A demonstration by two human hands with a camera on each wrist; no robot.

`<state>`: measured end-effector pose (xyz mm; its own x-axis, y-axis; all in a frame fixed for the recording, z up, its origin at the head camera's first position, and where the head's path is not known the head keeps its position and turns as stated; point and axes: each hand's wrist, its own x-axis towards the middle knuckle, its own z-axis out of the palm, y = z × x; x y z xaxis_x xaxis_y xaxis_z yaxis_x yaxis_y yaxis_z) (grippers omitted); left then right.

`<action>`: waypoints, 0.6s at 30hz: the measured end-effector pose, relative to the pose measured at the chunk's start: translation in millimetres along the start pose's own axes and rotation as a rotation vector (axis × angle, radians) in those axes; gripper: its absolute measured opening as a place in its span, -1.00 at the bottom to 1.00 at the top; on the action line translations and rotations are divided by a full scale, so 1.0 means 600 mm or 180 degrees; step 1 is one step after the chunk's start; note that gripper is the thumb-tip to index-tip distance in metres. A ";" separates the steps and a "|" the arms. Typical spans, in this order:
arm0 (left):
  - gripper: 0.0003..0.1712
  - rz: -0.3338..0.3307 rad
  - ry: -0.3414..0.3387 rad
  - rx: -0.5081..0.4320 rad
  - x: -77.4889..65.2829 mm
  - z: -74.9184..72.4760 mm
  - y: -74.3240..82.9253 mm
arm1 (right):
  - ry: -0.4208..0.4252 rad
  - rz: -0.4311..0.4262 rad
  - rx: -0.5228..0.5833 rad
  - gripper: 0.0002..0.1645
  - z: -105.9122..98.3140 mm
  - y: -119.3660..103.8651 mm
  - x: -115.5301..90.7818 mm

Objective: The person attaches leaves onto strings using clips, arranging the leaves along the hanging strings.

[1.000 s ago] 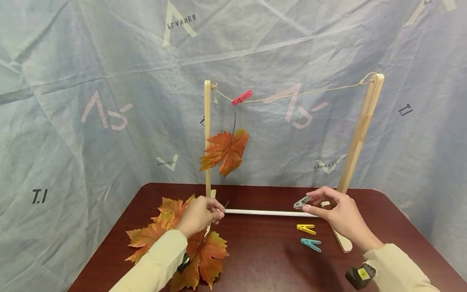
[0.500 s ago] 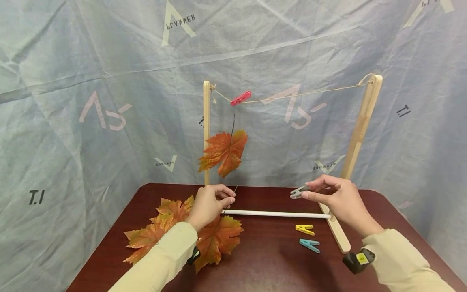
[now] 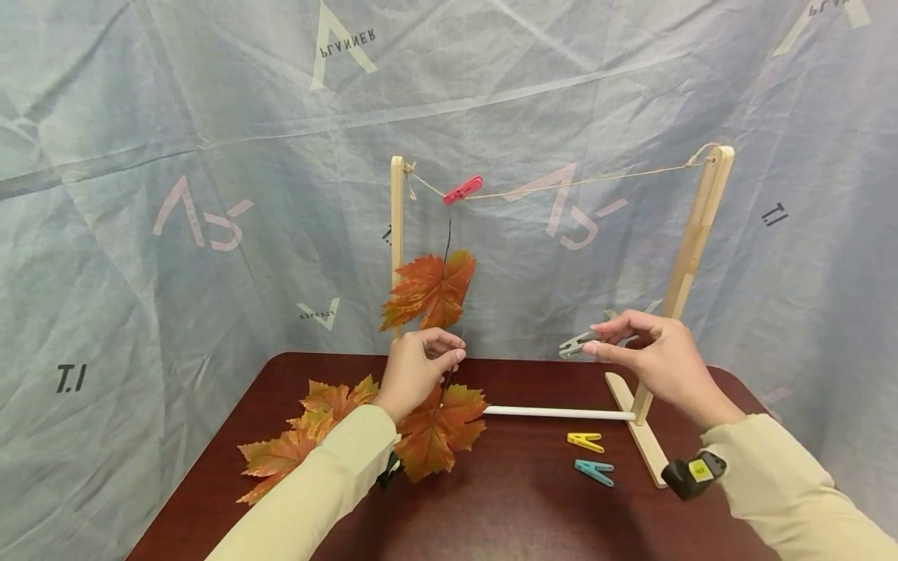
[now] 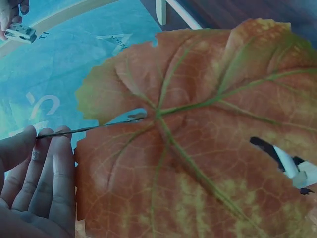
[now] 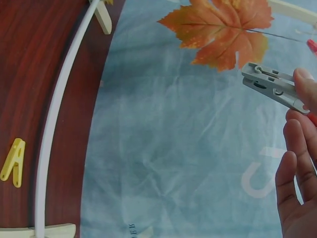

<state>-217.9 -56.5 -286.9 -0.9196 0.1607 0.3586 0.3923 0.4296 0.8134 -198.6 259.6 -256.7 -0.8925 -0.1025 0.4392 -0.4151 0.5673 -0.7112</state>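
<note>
In the head view, the left hand (image 3: 419, 368) is hovering above the left part of the white rod (image 3: 561, 413), thumb and fingertips nearly meeting and pinching the stem (image 3: 446, 382) of an orange leaf (image 3: 443, 430). The stem is pointing up, the leaf's long axis near upright and leaning slightly right; the leaf is hanging below the hand, covering part of the rod. The right hand (image 3: 658, 352) is holding a grey peg (image 3: 578, 344) above the rod's right part, thumb and fingertips standing only the peg's thickness apart. The peg's long axis is slanting gently, its free end pointing left and slightly down. High above the rod's left part, a red peg (image 3: 463, 190) is gripping a string (image 3: 596, 179), and a second leaf (image 3: 429, 288) is hanging below. A yellow peg (image 3: 585, 442) and a blue peg (image 3: 595, 471) are lying nearer than the rod, toward its right end.

In the left wrist view, the stem is running sideways to the pinching thumb, the rod showing above the leaf.

In the right wrist view, the grey peg's free end is pointing up-left, toward the rod's upper end.
</note>
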 end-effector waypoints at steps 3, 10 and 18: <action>-0.94 0.0023 0.0011 -0.0005 0.009 0.003 0.007 | 0.0048 -0.0070 -0.0042 -0.76 -0.004 -0.006 0.007; -0.91 0.0145 0.0100 0.0064 0.027 0.009 0.026 | 0.0153 -0.0147 -0.0186 -0.79 -0.012 -0.027 0.031; -0.89 0.0241 0.0229 -0.0085 0.046 0.016 0.040 | 0.0183 -0.0253 -0.0071 -0.77 -0.017 -0.049 0.060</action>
<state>-234.1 -33.1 -261.7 -0.8836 0.1271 0.4507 0.4619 0.3946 0.7943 -216.8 247.4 -214.6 -0.8452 -0.1013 0.5248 -0.4796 0.5773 -0.6609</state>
